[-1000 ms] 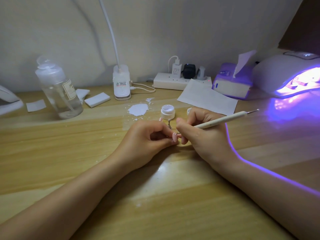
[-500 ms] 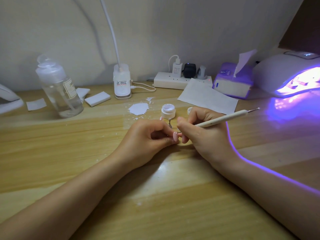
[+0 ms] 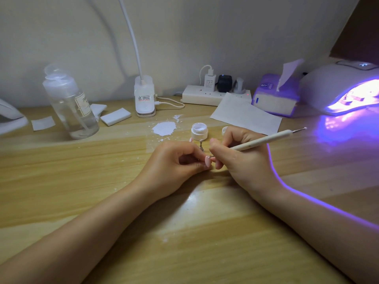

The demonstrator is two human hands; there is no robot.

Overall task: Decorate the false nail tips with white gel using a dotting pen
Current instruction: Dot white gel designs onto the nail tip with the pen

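My left hand (image 3: 174, 165) rests on the wooden table (image 3: 102, 181) and pinches a pink false nail tip (image 3: 207, 162) between thumb and fingers. My right hand (image 3: 240, 158) grips a cream dotting pen (image 3: 264, 140) like a pencil, its lower point touching the nail tip. The pen's upper metal ball end points up and right. Just behind the hands stands an open white gel jar (image 3: 199, 131), with its lid (image 3: 225, 130) partly hidden by my right hand. A small metal nail stand (image 3: 201, 144) sits between the jar and my fingers.
A UV nail lamp (image 3: 344, 89) glows purple at the right, beside a tissue box (image 3: 275, 99) and a paper sheet (image 3: 244, 115). A power strip (image 3: 207, 94), lamp base (image 3: 144, 99), clear bottle (image 3: 70, 101), white pads (image 3: 115, 116) and a white smear (image 3: 164, 128) lie behind.
Both hands stay in place with the pen point at the nail tip; only tiny shifts of the pen are visible.
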